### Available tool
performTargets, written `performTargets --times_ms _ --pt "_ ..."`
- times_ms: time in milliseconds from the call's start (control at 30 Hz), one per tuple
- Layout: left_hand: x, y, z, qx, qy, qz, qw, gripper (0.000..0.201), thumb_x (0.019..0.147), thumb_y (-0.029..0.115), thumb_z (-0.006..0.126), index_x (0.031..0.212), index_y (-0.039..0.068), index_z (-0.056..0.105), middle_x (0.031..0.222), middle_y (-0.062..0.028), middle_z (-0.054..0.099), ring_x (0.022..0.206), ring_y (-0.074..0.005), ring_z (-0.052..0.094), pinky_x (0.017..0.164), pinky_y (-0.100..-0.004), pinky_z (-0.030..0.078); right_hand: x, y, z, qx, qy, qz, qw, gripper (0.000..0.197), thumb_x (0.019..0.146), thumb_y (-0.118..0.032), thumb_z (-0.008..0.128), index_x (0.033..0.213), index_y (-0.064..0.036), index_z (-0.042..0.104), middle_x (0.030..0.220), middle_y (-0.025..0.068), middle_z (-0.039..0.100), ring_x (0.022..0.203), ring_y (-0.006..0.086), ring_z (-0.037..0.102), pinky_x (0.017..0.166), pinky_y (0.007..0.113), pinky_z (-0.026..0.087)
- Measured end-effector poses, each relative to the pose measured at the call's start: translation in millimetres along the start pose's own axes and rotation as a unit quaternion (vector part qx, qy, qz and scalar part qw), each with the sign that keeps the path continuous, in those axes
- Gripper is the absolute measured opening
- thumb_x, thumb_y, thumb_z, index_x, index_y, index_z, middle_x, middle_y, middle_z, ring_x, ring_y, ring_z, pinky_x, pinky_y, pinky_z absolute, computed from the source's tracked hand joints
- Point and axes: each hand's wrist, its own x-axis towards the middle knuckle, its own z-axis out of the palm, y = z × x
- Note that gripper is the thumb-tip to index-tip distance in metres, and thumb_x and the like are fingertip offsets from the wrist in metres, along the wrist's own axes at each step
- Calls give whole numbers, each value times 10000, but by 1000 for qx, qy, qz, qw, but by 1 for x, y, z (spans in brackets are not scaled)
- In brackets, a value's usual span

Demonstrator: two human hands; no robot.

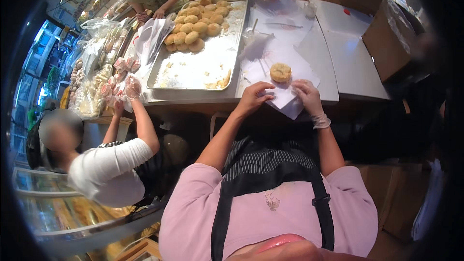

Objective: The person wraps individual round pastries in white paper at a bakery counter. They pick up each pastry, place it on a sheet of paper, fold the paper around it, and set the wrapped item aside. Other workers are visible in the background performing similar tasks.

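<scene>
hands: left (252, 97), right (307, 95) pinching paper sheet (285, 94) | pastry (280, 72) on it | tray (193, 72): buns (195, 26)

Bakery shop: pastry tray (193, 75), display cases (58, 212)

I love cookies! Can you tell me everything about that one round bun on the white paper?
The round bun is golden-brown with a paler, crumbly-looking top, like a baked pastry. It lies flat and alone on a sheet of white paper on the table. The left hand and the gloved right hand hold the paper's near edge; neither touches the bun.
</scene>
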Motion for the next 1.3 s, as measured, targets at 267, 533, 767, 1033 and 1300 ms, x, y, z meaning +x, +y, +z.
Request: performTargets --times_ms 267,533,767,1033,1300 --pt "-5 3 -6 117 -58 95 987 380 687 -48 736 1048 62 693 1153 -86 640 1051 -246 623 879 -318 516 -5 -1 -4 -7 23 -7 1000 153 847 -46 618 977 -7 688 1027 114 662 997 241 613 868 321 489" --pt "10 -11 8 135 12 111 985 121 748 54 710 852 36 652 826 -122 653 770 -307 641 694 -377 500 -13 2 -7 -47 -13 -38 998 152 873 -45 617 1012 -24 676 1122 110 623 1130 258 559 977 348 436" --pt "4 -5 10 104 82 28 991 119 847 96 625 899 -9 606 877 -171 613 792 -310 618 712 -370 490 -12 -14 -7 -35 11 13 999 173 920 -55 552 1042 4 660 1116 115 629 1101 245 577 957 332 444" --pt "12 9 9 75 68 -37 994 100 882 78 639 927 -11 631 823 -76 643 745 -133 593 705 -270 484 1 -23 -11 -52 57 -40 996 181 834 -75 649 1008 -39 683 1054 101 652 1053 269 580 925 360 465" --pt "9 11 10 41 86 -22 995 186 831 110 714 950 1 620 924 -80 623 855 -164 593 757 -288 481 9 -27 7 -92 55 -78 991 129 742 -69 715 860 -56 665 960 62 657 972 264 583 858 364 470"
